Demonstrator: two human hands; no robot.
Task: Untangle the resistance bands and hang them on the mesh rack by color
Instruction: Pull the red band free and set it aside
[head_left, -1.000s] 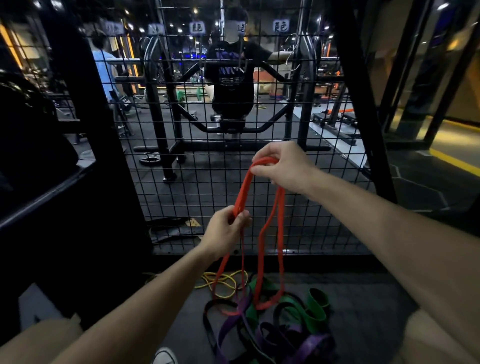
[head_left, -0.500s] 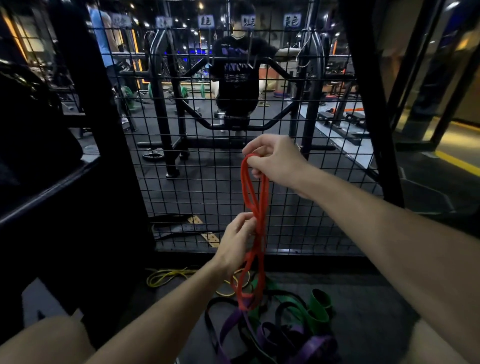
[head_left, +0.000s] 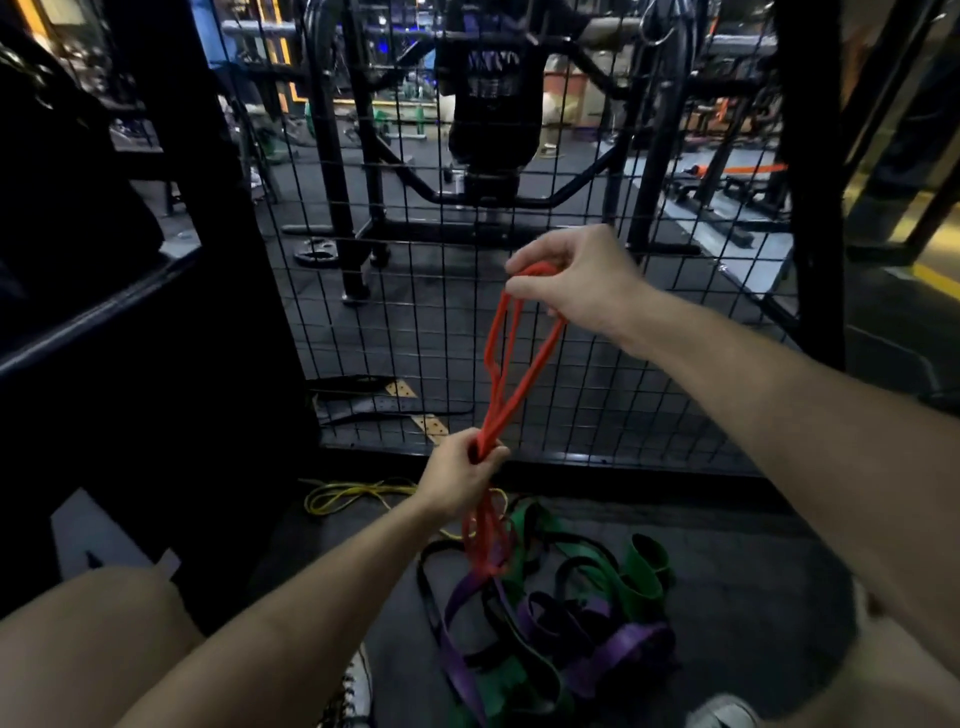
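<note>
Red resistance band (head_left: 511, 358) is being pulled free: right hand (head_left: 576, 280) pinches its top loop mid-frame before the mesh rack (head_left: 441, 322), left hand (head_left: 462, 483) grips it lower. Its tail hangs into the purple-green tangle (head_left: 550, 613) on the floor; next, lift it clear and hang it.

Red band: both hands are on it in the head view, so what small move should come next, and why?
Probably lift it higher to draw its tail out of the pile. The right hand pinches the top of the red band and the left hand grips it lower down, yet its bottom loops still hang into the purple bands and green bands on the floor. Nothing hangs on the mesh rack yet.
</note>
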